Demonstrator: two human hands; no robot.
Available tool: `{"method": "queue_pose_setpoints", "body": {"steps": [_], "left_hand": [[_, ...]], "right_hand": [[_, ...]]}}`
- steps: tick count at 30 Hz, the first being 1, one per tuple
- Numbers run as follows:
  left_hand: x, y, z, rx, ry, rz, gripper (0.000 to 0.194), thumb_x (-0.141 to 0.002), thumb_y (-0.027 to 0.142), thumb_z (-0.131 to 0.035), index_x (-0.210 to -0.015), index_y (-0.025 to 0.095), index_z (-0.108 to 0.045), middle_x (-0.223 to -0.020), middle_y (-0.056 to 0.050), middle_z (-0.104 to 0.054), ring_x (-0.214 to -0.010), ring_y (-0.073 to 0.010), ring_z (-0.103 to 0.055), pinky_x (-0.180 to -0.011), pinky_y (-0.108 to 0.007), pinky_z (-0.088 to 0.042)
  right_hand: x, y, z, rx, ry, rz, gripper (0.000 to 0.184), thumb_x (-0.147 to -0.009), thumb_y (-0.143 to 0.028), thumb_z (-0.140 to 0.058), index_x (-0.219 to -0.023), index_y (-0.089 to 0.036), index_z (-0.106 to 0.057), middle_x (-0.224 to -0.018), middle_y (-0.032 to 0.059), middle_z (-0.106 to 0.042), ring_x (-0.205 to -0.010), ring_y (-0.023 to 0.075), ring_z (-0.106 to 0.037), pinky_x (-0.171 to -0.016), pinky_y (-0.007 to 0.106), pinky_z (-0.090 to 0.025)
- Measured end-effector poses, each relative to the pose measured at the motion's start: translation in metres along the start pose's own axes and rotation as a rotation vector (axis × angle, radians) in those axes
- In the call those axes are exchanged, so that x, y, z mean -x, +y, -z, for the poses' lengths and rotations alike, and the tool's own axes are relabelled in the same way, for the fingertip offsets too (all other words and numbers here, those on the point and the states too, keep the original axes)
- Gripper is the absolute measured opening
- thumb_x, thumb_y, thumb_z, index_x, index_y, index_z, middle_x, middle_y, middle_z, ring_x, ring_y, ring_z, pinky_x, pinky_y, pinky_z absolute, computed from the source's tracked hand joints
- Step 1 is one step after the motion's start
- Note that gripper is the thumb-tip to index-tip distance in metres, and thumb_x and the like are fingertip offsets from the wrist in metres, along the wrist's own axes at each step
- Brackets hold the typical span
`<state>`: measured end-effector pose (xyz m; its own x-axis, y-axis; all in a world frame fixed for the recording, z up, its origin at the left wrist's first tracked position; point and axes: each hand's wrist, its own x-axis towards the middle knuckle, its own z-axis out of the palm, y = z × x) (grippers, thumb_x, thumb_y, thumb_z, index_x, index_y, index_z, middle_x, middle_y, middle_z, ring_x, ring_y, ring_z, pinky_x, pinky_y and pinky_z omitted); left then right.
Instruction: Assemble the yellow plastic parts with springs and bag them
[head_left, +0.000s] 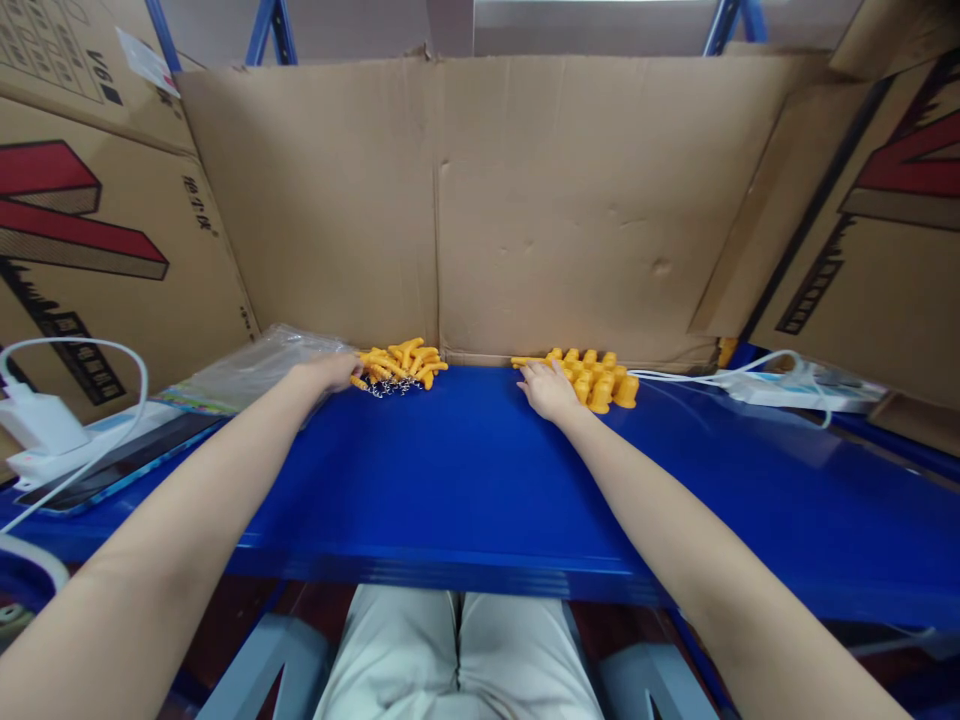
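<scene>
My left hand point(335, 370) lies at the left edge of a loose pile of orange-yellow branching plastic pieces point(405, 357). Its fingers point toward the pile and show only in part. Thin shiny metal bits point(386, 387) stick out along the pile's front. My right hand point(550, 391) rests on the table with fingers stretched out, at the left side of a group of orange-yellow cup-shaped pieces point(602, 385) standing in rows. A thin orange piece point(525, 361) shows just beyond its fingertips. Neither hand visibly holds anything.
Cardboard point(570, 200) walls off the back and sides of the blue table point(450, 480). Clear plastic bags point(262, 368), a phone point(120, 465) and a white charger point(45, 420) with cable lie left. A white power strip point(802, 390) with cables lies right.
</scene>
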<state>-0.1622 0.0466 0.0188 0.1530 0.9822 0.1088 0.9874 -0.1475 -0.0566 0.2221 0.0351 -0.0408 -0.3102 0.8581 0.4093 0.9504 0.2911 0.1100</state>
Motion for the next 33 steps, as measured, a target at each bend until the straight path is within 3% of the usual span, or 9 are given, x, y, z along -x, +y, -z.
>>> {"method": "queue_pose_setpoints", "body": {"steps": [3, 6, 9, 13, 17, 21, 25, 30, 33], "left_hand": [[-0.001, 0.006, 0.019, -0.138, -0.127, 0.03, 0.019, -0.056, 0.013, -0.061, -0.073, 0.021, -0.063, -0.083, -0.005, -0.069, -0.079, -0.0236, -0.062, -0.073, -0.03, -0.044], [0.003, 0.017, 0.043, -0.165, -0.164, 0.024, 0.026, -0.058, 0.018, -0.064, -0.084, 0.02, -0.067, -0.092, -0.007, -0.071, -0.086, -0.0248, -0.062, -0.073, -0.029, -0.044], [0.009, 0.028, 0.065, -0.111, -0.271, 0.07, 0.038, -0.057, 0.02, -0.066, -0.095, 0.019, -0.069, -0.085, -0.006, -0.072, -0.084, -0.0251, -0.064, -0.076, -0.029, -0.045], [0.016, 0.039, 0.086, -0.034, -0.373, 0.126, 0.032, -0.056, 0.019, -0.066, -0.088, 0.017, -0.069, -0.069, -0.006, -0.069, -0.077, -0.0255, -0.065, -0.076, -0.032, -0.046], [0.024, 0.049, 0.096, 0.075, -0.44, 0.163, 0.018, -0.056, 0.025, -0.07, -0.073, 0.018, -0.067, -0.071, -0.006, -0.07, -0.078, -0.026, -0.066, -0.078, -0.034, -0.046], [0.03, 0.065, 0.101, 0.098, -0.443, 0.176, 0.018, -0.058, 0.03, -0.071, -0.071, 0.019, -0.067, -0.076, -0.006, -0.071, -0.079, -0.0263, -0.067, -0.082, -0.036, -0.044], [0.029, 0.084, 0.096, 0.134, -0.427, 0.07, 0.022, -0.059, 0.035, -0.069, -0.073, 0.018, -0.065, -0.077, -0.006, -0.07, -0.074, -0.0224, -0.065, -0.075, -0.032, -0.045], [0.028, 0.115, 0.078, 0.135, -0.371, -0.054, 0.031, -0.063, 0.038, -0.063, -0.085, 0.018, -0.067, -0.077, -0.005, -0.067, -0.069, -0.0178, -0.061, -0.065, -0.026, -0.045], [0.028, 0.134, 0.059, 0.226, -0.315, -0.086, 0.036, -0.067, 0.039, -0.059, -0.096, 0.02, -0.068, -0.091, -0.006, -0.068, -0.078, -0.0194, -0.062, -0.066, -0.026, -0.047]], "right_hand": [[0.002, 0.0, 0.012, 0.005, 0.066, -0.055, 0.041, -0.096, -0.019, -0.032, -0.13, -0.005, -0.052, -0.141, 0.0194, -0.047, -0.132, 0.0286, -0.041, -0.112, 0.046, -0.018], [0.004, 0.007, 0.031, -0.01, 0.15, -0.167, 0.04, -0.092, -0.011, -0.033, -0.125, -0.007, -0.054, -0.134, 0.0199, -0.053, -0.123, 0.0288, -0.048, -0.104, 0.045, -0.029], [0.005, 0.016, 0.054, -0.009, 0.164, -0.35, 0.036, -0.088, -0.008, -0.035, -0.116, -0.009, -0.058, -0.119, 0.019, -0.061, -0.111, 0.0289, -0.055, -0.091, 0.04, -0.04], [0.007, 0.026, 0.076, -0.06, -0.017, -0.538, 0.031, -0.088, -0.014, -0.043, -0.115, -0.012, -0.059, -0.113, 0.0182, -0.065, -0.103, 0.0272, -0.062, -0.079, 0.033, -0.044], [0.009, 0.03, 0.08, -0.064, -0.164, -0.527, 0.031, -0.084, -0.017, -0.051, -0.112, -0.012, -0.063, -0.114, 0.0181, -0.066, -0.105, 0.0278, -0.063, -0.076, 0.03, -0.046], [0.009, 0.031, 0.073, -0.049, -0.211, -0.498, 0.034, -0.08, -0.014, -0.053, -0.111, -0.012, -0.065, -0.112, 0.0174, -0.067, -0.106, 0.0271, -0.064, -0.076, 0.029, -0.048], [0.008, 0.032, 0.066, -0.037, -0.221, -0.497, 0.037, -0.077, -0.01, -0.054, -0.111, -0.011, -0.066, -0.111, 0.0177, -0.068, -0.105, 0.0267, -0.064, -0.076, 0.029, -0.048], [0.007, 0.033, 0.063, -0.056, -0.169, -0.484, 0.039, -0.076, -0.01, -0.054, -0.114, -0.013, -0.066, -0.114, 0.0163, -0.067, -0.107, 0.0265, -0.063, -0.077, 0.03, -0.048], [0.006, 0.034, 0.061, -0.066, -0.175, -0.472, 0.035, -0.079, -0.012, -0.053, -0.11, -0.015, -0.067, -0.115, 0.0144, -0.067, -0.108, 0.0264, -0.062, -0.077, 0.03, -0.047]]}}
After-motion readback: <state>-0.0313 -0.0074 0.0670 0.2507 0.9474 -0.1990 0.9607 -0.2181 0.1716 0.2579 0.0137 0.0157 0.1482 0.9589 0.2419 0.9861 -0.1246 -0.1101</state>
